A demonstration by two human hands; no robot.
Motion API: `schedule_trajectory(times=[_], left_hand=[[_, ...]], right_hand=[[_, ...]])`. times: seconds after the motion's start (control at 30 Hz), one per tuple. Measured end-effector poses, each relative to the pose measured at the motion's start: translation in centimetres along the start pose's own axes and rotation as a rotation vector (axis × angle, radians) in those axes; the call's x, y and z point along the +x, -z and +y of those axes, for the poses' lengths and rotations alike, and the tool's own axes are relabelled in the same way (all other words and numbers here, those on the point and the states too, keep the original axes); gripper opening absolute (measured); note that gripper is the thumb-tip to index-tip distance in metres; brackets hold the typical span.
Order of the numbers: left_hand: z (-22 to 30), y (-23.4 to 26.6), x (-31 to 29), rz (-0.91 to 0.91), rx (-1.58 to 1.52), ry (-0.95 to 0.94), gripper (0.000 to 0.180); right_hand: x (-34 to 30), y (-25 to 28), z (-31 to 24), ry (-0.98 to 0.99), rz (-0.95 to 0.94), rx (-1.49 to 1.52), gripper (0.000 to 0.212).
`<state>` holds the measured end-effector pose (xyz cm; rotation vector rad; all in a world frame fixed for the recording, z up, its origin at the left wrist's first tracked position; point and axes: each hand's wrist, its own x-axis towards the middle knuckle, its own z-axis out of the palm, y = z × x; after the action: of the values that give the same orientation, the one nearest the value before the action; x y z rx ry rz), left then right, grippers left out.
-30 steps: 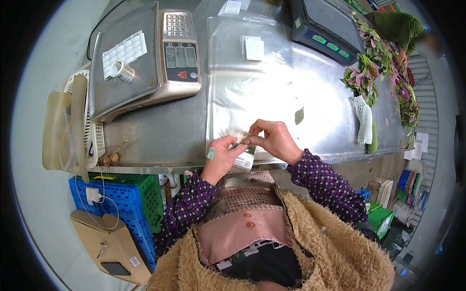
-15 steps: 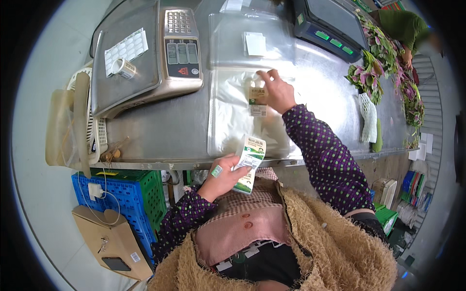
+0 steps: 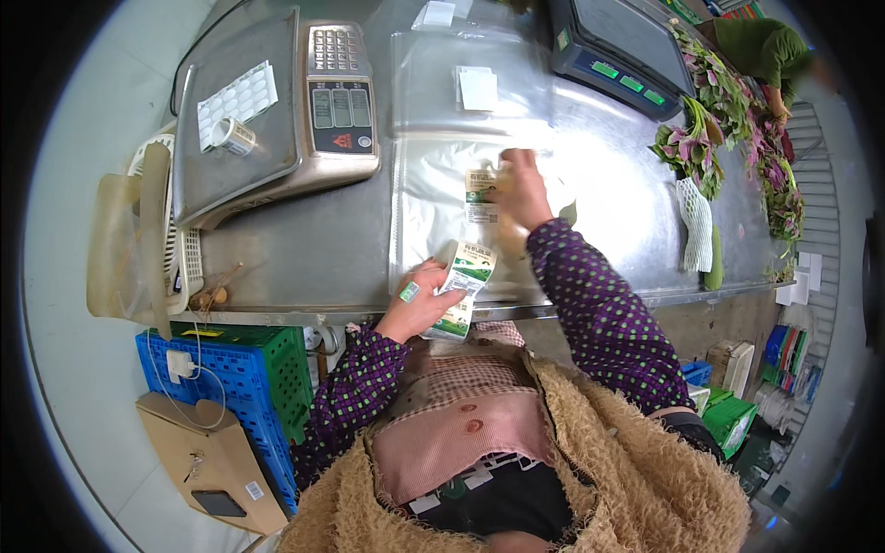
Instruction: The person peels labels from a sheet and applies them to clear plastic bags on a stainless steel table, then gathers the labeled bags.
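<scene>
My left hand [image 3: 414, 302], at the front edge of the metal table, grips a strip of printed labels [image 3: 473, 262] in white, beige and green. The strip hangs past the thumb over the table's edge. My right hand [image 3: 524, 192] is over a stack of clear plastic bags [image 3: 429, 198], its fingers smeared by motion. Beside its fingertips, a beige, green and white label [image 3: 479, 180] lies on the top bag. By the right wrist shows a pale patch with a greenish edge that I cannot make out.
A scale [image 3: 341, 101] on the left bears a sticker sheet [image 3: 238, 106] and a label roll [image 3: 233, 136]. Another scale [image 3: 627, 64] stands back right. Beyond are leafy greens [image 3: 690, 147], a netted piece [image 3: 694, 221] and a co-worker's green sleeve [image 3: 761, 46]. Crates [image 3: 221, 369] stand below.
My right hand has come down and slightly left, nearer the label on the bag. My left hand, still holding the label strip, has moved up a little. The view has shifted slightly.
</scene>
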<state>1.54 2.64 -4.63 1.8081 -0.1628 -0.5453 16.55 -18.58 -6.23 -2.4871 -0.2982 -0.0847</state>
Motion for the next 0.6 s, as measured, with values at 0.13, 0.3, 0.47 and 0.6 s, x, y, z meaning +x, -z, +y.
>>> schedule_trajectory(times=[0.13,0.3,0.47,0.6], left_hand=[[-1.7,0.0,0.0,0.023,-0.069,-0.021,0.023],[3.6,-0.9,-2.9,-0.155,-0.075,-0.283,0.021],[3.5,-1.1,-2.6,-0.035,-0.031,-0.256,0.017],[4.9,-1.8,-3.0,-0.15,-0.077,-0.253,0.02]], right_hand=[[-2.3,4.4,0.3,0.26,-0.219,-0.152,0.063],[-7.5,1.0,-1.4,0.305,-0.209,-0.086,0.015],[-7.0,1.5,-1.4,0.345,-0.251,-0.06,0.014],[-7.2,1.4,-1.1,0.394,-0.285,-0.095,0.017]])
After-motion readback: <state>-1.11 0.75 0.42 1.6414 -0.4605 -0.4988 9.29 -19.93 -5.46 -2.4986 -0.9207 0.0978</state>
